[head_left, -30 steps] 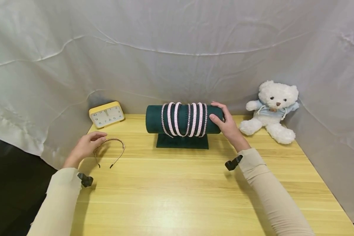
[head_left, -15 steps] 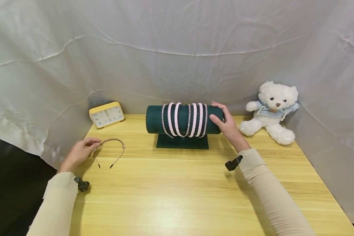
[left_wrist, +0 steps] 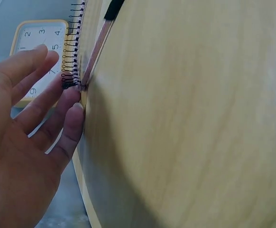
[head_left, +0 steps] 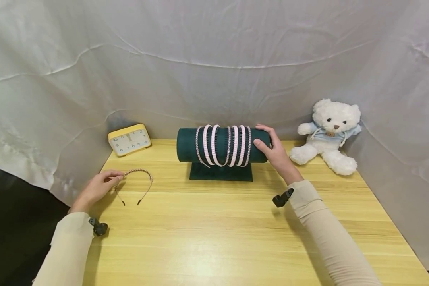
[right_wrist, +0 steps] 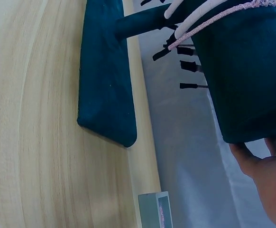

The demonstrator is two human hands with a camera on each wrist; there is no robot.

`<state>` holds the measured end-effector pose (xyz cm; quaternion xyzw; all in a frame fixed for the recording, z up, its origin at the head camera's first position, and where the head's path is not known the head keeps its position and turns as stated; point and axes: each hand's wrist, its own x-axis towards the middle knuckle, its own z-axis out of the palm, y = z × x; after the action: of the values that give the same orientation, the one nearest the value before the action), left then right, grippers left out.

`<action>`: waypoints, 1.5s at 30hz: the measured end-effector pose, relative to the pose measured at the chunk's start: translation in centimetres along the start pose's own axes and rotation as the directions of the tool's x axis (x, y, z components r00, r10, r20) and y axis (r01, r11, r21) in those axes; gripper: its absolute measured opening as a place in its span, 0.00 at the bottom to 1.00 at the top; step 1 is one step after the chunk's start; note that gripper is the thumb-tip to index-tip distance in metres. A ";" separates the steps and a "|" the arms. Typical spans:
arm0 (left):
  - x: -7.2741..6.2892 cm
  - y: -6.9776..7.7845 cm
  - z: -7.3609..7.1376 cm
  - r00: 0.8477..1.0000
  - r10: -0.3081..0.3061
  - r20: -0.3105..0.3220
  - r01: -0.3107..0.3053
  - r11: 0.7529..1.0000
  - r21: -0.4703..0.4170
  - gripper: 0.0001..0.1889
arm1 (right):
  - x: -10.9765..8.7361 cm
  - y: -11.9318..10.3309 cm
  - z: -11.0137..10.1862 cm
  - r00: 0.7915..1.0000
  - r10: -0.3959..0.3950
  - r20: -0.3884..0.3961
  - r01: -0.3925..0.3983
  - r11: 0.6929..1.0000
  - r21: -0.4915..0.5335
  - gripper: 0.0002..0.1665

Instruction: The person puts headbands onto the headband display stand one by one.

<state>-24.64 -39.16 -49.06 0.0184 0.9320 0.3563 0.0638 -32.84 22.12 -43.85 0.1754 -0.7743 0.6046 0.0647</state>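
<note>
At the left of the head view, my left hand (head_left: 97,187) pinches one side of a thin headband (head_left: 140,170) in thumb and fingertips. Its arch points away from me, its two dark tips towards me. The left wrist view shows small comb teeth along the band (left_wrist: 75,47), with my fingertips right at its bend. My right hand (head_left: 278,153) grips the right end of a dark green headband stand (head_left: 186,145), thumb in front and fingers behind. Several pink and sparkly headbands (head_left: 213,147) sit side by side around its roll.
A yellow alarm clock (head_left: 129,140) stands at the back left of the wooden table (head_left: 214,230). The white teddy bear (head_left: 330,135) sits at the back right. Grey cloth (head_left: 214,87) hangs behind. A small box (right_wrist: 154,210) shows in the right wrist view.
My left hand has come down to the headband and closed its fingertips on it; the headband has shifted slightly right. My right hand and the stand have stayed in place.
</note>
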 end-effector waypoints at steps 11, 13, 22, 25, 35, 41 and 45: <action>0.3 0.0 0.5 0.999 0.048 0.017 -0.048 0.999 0.003 0.27 | -0.1 -0.1 0.1 1.000 0.007 0.002 -0.007 1.000 -0.001 0.36; 0.4 0.1 0.6 0.999 0.046 0.023 -0.046 0.999 0.005 0.28 | -0.1 -0.1 0.1 1.000 0.004 0.003 -0.004 1.000 0.003 0.36; 0.8 0.3 0.8 0.998 0.023 0.056 -0.024 1.000 0.019 0.32 | 0.0 0.1 0.1 1.000 -0.001 -0.001 0.001 1.000 -0.004 0.34; 0.8 0.3 0.6 0.997 -0.005 0.076 0.005 1.000 0.012 0.35 | 0.0 0.1 0.1 1.000 0.006 -0.001 -0.006 1.000 -0.003 0.34; 0.6 0.5 -0.2 0.999 -0.014 0.032 0.014 1.000 0.005 0.33 | 0.0 0.1 -0.1 1.000 -0.003 -0.003 0.003 1.000 -0.013 0.33; 0.4 0.3 -0.2 0.999 -0.041 0.028 0.043 0.997 -0.071 0.35 | 0.0 0.2 -0.1 1.000 -0.008 -0.007 0.008 1.000 -0.012 0.32; 0.3 0.1 -0.2 0.998 -0.049 0.049 0.055 0.991 -0.125 0.34 | 0.1 0.3 -0.1 1.000 -0.007 -0.007 0.007 1.000 -0.014 0.33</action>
<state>-24.94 -39.19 -48.88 -0.0017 0.9060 0.4123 0.0955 -33.01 22.27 -44.09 0.1758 -0.7775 0.5996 0.0706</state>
